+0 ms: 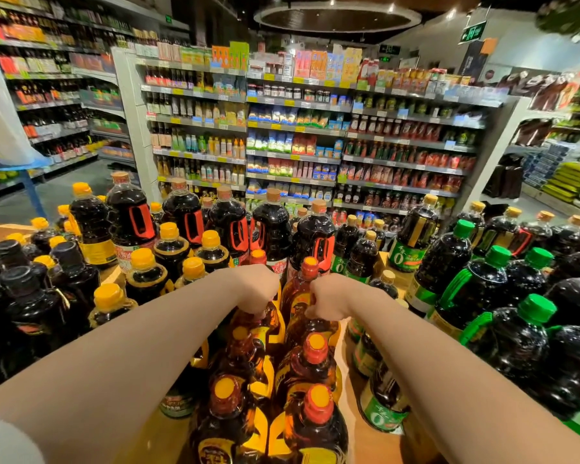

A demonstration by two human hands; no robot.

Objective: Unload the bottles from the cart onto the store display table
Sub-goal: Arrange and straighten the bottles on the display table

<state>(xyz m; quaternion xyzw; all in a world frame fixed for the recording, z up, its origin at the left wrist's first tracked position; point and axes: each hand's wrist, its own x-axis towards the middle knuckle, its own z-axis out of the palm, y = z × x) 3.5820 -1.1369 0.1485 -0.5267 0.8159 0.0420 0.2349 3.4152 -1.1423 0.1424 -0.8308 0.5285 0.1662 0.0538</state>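
Two rows of amber bottles with yellow handles and orange-red caps stand on the wooden display table (369, 440) in front of me. My left hand (258, 289) grips the far bottle of the left row (265, 324) near its neck, its cap hidden by the fist. My right hand (329, 301) grips the far bottle of the right row (298, 289) just below its orange cap (310, 264). Both fists are curled tight. The cart is out of view.
Dark sauce bottles crowd the table on all sides: black-capped at left (21, 296), yellow-capped (144, 276), large red-handled ones behind (272, 229), green-capped at right (516, 329). Stocked store shelves (295, 128) stand beyond. An aisle opens at left.
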